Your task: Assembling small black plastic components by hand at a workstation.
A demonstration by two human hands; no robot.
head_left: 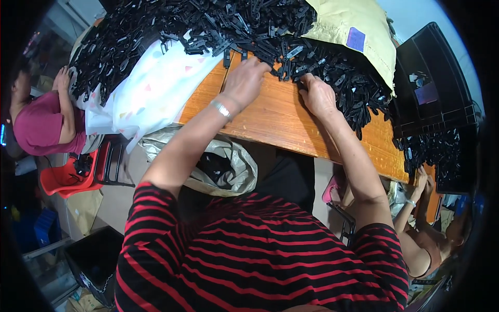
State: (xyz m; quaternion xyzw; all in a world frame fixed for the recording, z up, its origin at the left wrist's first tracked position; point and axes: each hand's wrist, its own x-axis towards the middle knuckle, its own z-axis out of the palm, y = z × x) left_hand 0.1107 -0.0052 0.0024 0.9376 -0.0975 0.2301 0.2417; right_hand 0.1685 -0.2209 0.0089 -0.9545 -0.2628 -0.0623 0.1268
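A big heap of small, long black plastic pieces [249, 26] covers the far part of the wooden table [275, 114]. My left hand [245, 82], with a silvery band on its wrist, is closed at the near edge of this heap, fingertips among the pieces. What those fingers hold, if anything, is hidden. To its right, my right hand [318, 96] has its fingers curled together against the pieces. Whatever they may grip cannot be made out. Bare tabletop shows between the two hands.
A white patterned plastic sheet [156, 83] lies left, a yellowish sack [348, 23] at the far right. An open woven sack [244, 171] stands below the table edge. A black crate [431, 78] is at right. Co-workers sit left [47, 125] and right [421, 244].
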